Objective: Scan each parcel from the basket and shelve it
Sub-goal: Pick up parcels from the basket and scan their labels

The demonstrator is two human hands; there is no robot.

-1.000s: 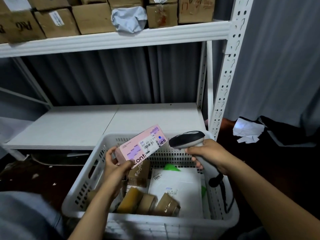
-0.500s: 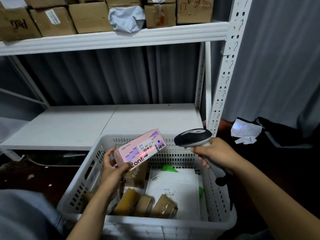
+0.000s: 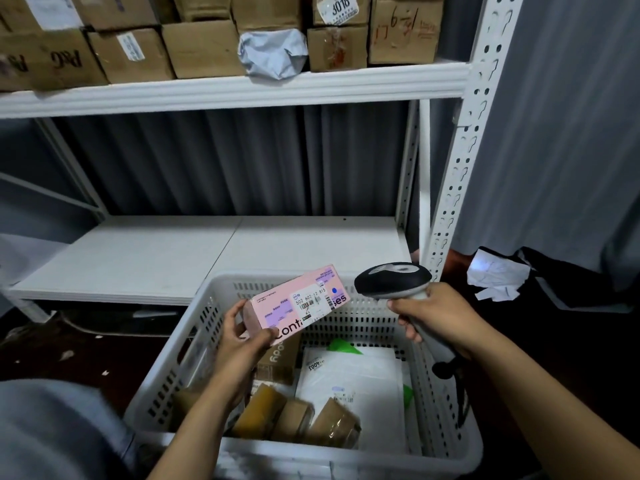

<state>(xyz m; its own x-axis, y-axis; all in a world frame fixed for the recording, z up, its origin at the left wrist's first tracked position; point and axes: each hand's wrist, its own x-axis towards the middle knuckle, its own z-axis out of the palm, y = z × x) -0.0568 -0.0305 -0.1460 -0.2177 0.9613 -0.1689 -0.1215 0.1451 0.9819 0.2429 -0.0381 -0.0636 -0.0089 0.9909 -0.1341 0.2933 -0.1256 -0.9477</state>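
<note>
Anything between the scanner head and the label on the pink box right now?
Nothing. In the head view, the scanner in the right hand faces the pink box held by the left hand across open air; only the basket rim shows behind.

- pink box (image 3: 296, 304), in the left hand (image 3: 239, 348): white label with "502 602 12 815" above a barcode; big dark print along the lower edge, "Conta…" then "…es", middle covered by the label; small print at the left end too small to read
- brown box (image 3: 278, 358) in the basket, under the pink one: partial white letters, look like "ody"
- white mailer bag (image 3: 360, 386) in the basket: "4002" on a small tag near its top left corner
- top shelf, left carton (image 3: 45, 62): "P&G" in marker, upside down
- top shelf, round sticker (image 3: 339, 8) on a carton: "3018"
- rightmost carton (image 3: 403, 29): red handwriting, includes "9", rest not legible
</note>
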